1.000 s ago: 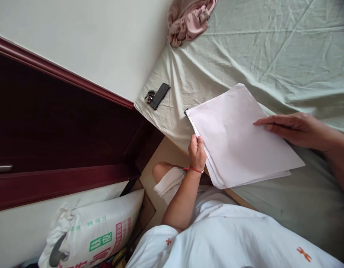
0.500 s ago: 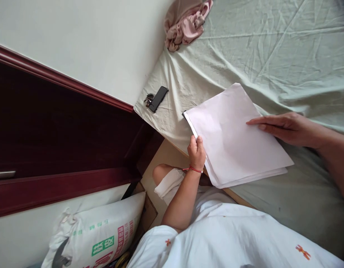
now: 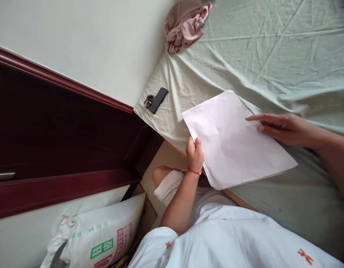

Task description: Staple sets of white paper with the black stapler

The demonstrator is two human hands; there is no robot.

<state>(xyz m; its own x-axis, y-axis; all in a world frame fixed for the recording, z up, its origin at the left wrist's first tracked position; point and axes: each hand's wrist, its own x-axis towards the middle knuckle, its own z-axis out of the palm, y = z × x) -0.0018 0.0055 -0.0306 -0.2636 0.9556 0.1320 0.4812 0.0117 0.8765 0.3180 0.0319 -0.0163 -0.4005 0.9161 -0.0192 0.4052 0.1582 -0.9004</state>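
Observation:
A stack of white paper sheets [image 3: 230,149] lies tilted over the near edge of the bed, its top sheet blank and slightly creased. My left hand [image 3: 195,154], with a red string at the wrist, grips the stack's left edge, thumb on top and fingers hidden beneath. From the right, my right hand [image 3: 286,128] rests on the top sheet near its right edge. Its index finger and thumb are stretched out and apart, touching the paper; the other fingers are partly hidden.
A pale green sheet covers the bed [image 3: 272,56]. A black phone [image 3: 158,99] and a bunch of keys [image 3: 148,100] lie at its corner, with crumpled pink cloth [image 3: 185,31] against the wall. At lower left are a dark red wooden door [image 3: 62,123] and a printed white sack [image 3: 104,230].
The top sheet has shifted slightly left and down and now covers the stack's left edge and the dark corner there. My left hand moved slightly with it; my right hand stayed nearly still.

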